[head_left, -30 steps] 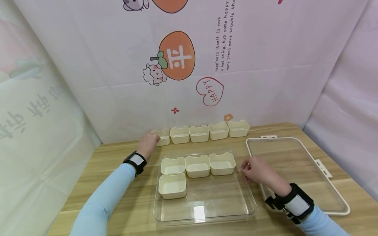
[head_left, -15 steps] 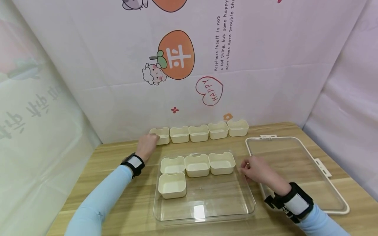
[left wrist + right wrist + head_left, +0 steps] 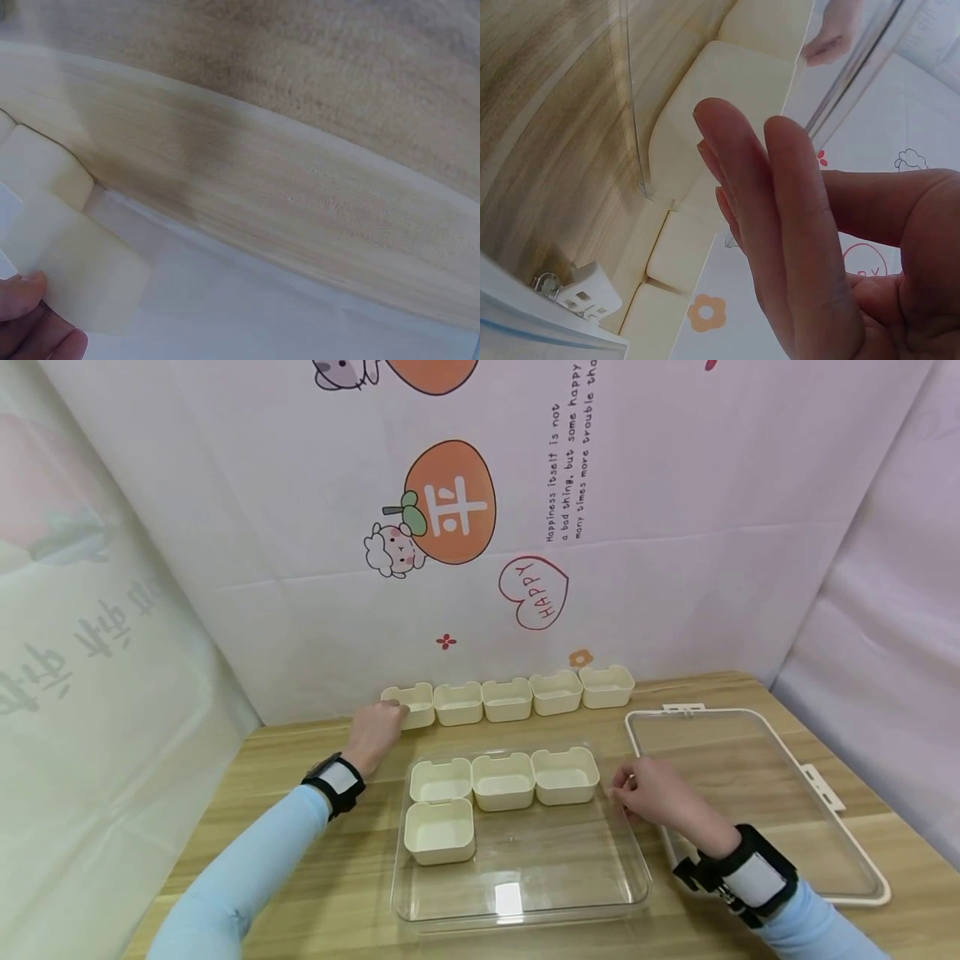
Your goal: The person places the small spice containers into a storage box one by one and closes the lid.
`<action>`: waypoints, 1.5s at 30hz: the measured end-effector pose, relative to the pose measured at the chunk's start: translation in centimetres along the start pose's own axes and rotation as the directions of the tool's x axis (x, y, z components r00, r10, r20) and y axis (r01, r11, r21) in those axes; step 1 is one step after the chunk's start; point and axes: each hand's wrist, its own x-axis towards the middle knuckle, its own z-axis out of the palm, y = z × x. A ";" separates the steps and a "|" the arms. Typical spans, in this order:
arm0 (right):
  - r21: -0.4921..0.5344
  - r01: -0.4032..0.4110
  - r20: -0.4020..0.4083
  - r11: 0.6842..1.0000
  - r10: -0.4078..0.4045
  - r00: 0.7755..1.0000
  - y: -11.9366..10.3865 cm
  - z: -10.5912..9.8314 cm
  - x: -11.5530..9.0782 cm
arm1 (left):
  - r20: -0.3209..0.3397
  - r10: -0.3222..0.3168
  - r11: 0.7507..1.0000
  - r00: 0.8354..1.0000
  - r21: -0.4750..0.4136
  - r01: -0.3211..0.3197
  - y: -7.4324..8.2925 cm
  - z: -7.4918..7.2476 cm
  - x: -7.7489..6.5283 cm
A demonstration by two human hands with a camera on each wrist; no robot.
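Observation:
My left hand [image 3: 377, 731] pinches the near left part of a small cream bin [image 3: 417, 708], the leftmost in a row along the back of the table. In the left wrist view, the thumb [image 3: 26, 294] lies against the wall of that bin [image 3: 86, 266]. Beside the right wall of a clear box [image 3: 525, 910] is my right hand [image 3: 652, 789], its fingers loosely bent and holding nothing. Several matching bins, such as this front one [image 3: 439, 835], stand inside the box, three across its back and one before the left one.
More cream bins, like this one [image 3: 606, 687], continue the back row to the right. A clear lid [image 3: 750, 802] with a white rim and latches lies on the right of the wooden table [image 3: 300, 877]. Behind rises a printed cloth [image 3: 652, 577].
My left wrist and forearm have shifted slightly to the left while the fingers stay at the leftmost back bin. The right hand has not moved.

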 end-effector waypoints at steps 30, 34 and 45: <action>0.009 0.018 0.012 1.000 -0.018 1.000 0.1 0.0 0.2 | -0.126 0.096 0.992 0.987 -0.068 -0.105 3.4 -3.8 -1.4; 0.005 0.010 0.012 1.000 -0.010 1.000 0.1 0.0 0.1 | -0.140 0.120 0.988 0.983 -0.082 -0.132 4.1 -4.4 -1.7; 0.008 0.005 0.018 1.000 -0.005 1.000 -0.2 -0.1 -0.1 | -0.146 0.170 0.976 0.975 -0.108 -0.187 6.1 -5.8 -2.1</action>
